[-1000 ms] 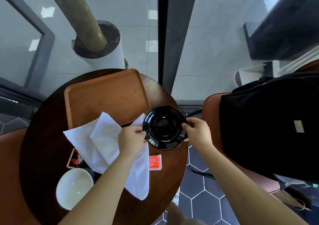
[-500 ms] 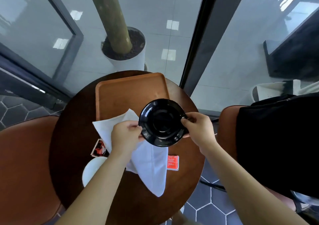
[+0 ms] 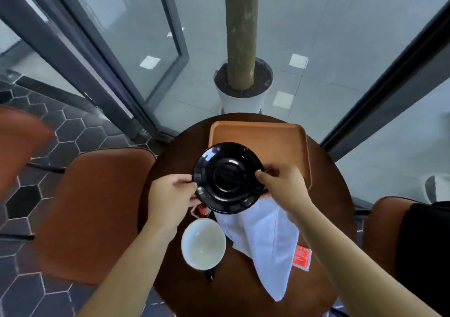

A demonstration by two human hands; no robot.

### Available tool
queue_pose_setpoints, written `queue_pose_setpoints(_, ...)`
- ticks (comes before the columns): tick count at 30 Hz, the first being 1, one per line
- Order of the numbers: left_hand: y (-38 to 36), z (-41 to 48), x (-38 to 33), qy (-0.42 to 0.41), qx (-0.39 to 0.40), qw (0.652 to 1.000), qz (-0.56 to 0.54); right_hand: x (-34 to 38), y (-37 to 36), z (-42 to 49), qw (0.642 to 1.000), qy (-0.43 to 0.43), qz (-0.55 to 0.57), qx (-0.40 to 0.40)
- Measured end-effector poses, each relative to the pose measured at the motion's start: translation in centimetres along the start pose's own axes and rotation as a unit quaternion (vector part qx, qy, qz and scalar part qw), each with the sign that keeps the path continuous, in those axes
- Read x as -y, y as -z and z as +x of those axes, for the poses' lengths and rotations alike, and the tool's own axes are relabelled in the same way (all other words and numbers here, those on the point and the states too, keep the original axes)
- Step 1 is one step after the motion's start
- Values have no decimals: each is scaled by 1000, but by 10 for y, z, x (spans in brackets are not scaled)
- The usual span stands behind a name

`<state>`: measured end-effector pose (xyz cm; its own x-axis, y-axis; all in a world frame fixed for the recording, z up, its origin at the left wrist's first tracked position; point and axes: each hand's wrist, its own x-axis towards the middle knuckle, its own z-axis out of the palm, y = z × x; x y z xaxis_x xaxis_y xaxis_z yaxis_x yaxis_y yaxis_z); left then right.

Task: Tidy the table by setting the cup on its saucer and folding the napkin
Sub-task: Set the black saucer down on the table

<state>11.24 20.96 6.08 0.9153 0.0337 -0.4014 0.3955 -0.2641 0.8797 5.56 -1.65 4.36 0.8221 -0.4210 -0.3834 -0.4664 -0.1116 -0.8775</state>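
"Starting nearest, at the front of the dark round tabletop (image 3: 231, 292)?"

"Seeing a white cup (image 3: 203, 245), upright, open side up, standing straight on the tabletop, apart from the saucer (image 3: 227, 178). Just right of it, a white napkin (image 3: 265, 238), rumpled and unfolded, trailing toward the near edge, with a red packet (image 3: 302, 257) at its right border."

"Moving up a little?"

"Black saucer held over the napkin's far end, top face toward the camera. Left hand (image 3: 170, 195) pinching the left rim, thumb on top; right hand (image 3: 283, 185) pinching the right rim the same way, thumb on the upper face. Half hiding a second small packet (image 3: 202, 210), reddish, peeking out beneath the saucer's near-left edge."

"Farther back?"

"An orange-brown tray (image 3: 272, 139) on the far half of the tabletop, partly behind the saucer. A rust-coloured chair (image 3: 92, 207) to the left, tucked close to the tabletop. Another to the right, mostly covered by something black and cut off by the frame. Beyond the glass wall (image 3: 146, 61), a white planter (image 3: 241, 100) with a thick trunk (image 3: 241, 31) rising out of it."
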Motion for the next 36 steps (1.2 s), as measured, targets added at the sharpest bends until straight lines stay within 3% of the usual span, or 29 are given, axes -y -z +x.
queue_pose_setpoints(6,57,20,18,34,-48,998,-31,25,-66,18,992,43,-101,57)
queue_pose_setpoints(12,89,42,41,66,-75,993,-64,34,-119,40,971,68,-218,65)
queue_pose_setpoints(20,107,73,78,118,-100,985,-74,38,-168,69,913,131,-370,109)
queue_pose_setpoints(36,88,102,115,161,-117,976,-86,23,-197,104,883,104,-442,118)
